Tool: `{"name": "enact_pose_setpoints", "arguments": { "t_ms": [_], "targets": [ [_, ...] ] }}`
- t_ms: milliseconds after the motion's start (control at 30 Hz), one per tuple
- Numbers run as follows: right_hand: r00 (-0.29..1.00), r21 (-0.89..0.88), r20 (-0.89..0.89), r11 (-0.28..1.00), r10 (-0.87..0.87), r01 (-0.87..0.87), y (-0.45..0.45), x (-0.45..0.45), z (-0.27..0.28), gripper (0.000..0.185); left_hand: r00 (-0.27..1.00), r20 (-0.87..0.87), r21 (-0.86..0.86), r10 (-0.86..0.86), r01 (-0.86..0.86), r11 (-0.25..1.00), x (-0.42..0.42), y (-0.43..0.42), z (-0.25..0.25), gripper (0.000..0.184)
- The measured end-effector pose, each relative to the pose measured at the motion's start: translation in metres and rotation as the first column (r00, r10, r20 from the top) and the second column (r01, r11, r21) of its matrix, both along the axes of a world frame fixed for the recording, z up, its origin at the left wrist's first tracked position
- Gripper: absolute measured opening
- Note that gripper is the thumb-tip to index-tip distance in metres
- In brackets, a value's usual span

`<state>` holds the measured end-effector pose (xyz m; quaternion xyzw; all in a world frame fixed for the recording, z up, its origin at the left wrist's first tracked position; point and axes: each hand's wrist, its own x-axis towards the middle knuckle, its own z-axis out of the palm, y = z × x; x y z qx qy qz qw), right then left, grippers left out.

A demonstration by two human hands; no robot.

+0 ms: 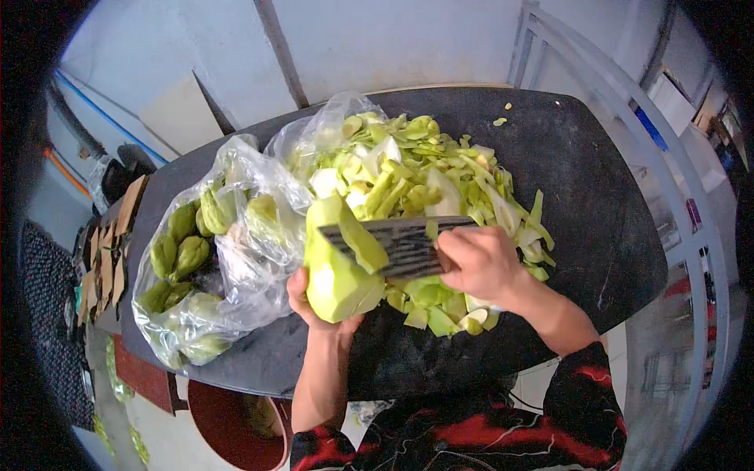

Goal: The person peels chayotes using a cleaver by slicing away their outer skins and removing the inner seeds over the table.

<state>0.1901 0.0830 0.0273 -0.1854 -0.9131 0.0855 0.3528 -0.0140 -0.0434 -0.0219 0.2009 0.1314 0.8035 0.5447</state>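
Note:
My left hand holds a pale green, partly peeled chayote from below, tilted in front of me. In my right hand is a broad, dark-bladed knife. Its blade lies against the chayote's upper right side, under a strip of peel that curls over it. The handle is mostly hidden by my fingers. Behind and beneath both hands spreads a heap of green peelings. To the left, a clear plastic bag contains several unpeeled chayotes.
Everything rests on a dark table with rounded corners. A reddish bucket stands on the floor below its front edge. A metal rail runs along the right side, and flattened cardboard is at the left.

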Motion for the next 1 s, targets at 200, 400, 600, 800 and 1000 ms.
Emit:
{"name": "enact_pose_setpoints", "arguments": {
  "t_ms": [200,400,600,800,1000],
  "targets": [
    [0.975,-0.098,0.125,0.975,-0.185,0.198,0.031,-0.004,-0.012,0.017,0.989,-0.101,0.053,-0.110,0.116,0.992,0.010,0.006,0.014,0.080],
    [0.991,-0.080,0.042,0.988,-0.127,0.130,0.019,-0.006,-0.007,0.018,0.981,0.170,-0.124,0.089,-0.068,0.990,0.009,0.010,0.018,0.076],
    [0.997,0.240,-0.053,0.970,0.060,-0.046,0.000,-0.006,-0.001,0.018,0.975,0.179,-0.192,0.133,-0.098,0.977,0.006,0.016,0.017,0.060],
    [0.993,0.384,0.009,0.917,0.115,-0.109,-0.018,-0.010,-0.003,0.016,0.972,0.232,-0.062,-0.020,0.035,0.997,0.010,0.013,0.015,0.073],
    [0.995,0.447,-0.014,0.891,0.096,-0.080,-0.023,-0.012,-0.001,0.012,0.969,0.245,-0.053,-0.036,0.051,0.997,0.017,0.014,0.017,0.081]
  ]
}}
